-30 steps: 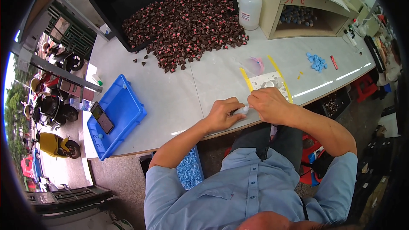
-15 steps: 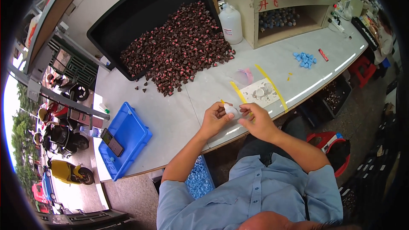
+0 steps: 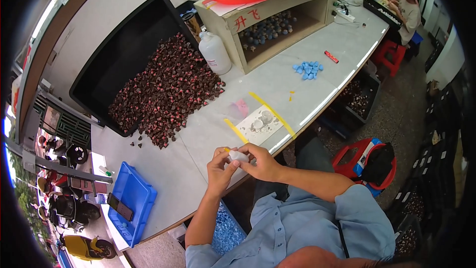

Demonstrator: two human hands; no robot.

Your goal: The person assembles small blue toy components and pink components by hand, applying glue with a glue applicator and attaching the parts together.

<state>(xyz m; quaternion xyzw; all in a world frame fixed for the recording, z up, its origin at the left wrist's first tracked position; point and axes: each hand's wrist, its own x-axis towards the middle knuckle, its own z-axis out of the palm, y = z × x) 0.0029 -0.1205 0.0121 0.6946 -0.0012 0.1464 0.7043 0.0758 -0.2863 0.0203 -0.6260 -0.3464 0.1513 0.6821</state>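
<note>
Near the table's front edge, my left hand (image 3: pixel 218 172) and my right hand (image 3: pixel 264 164) meet around a small white rounded piece (image 3: pixel 239 156). The fingers of both hands are closed on it from either side. A bit of yellow sticks out by my left fingertips; whether it belongs to the piece I cannot tell. Just beyond my hands lies a pale, grey-stained sheet (image 3: pixel 270 131) between two yellow tape strips (image 3: pixel 273 112). On that sheet sit small round whitish cups (image 3: pixel 267 116). A pinkish translucent item (image 3: pixel 241 107) is beside it.
A black bin (image 3: pixel 99 79) lies tipped, spilling dark and pink pieces (image 3: pixel 168 87). At left is a blue tray (image 3: pixel 130 203) with a phone (image 3: pixel 120 207). A white bottle (image 3: pixel 214 53), a wooden shelf box (image 3: pixel 218 20), blue pieces (image 3: pixel 308 69) and a red tube (image 3: pixel 331 57) stand farther back.
The view has swung to the right, so table things sit farther left. My right fingers have closed in on the white piece, which my left hand still holds.
</note>
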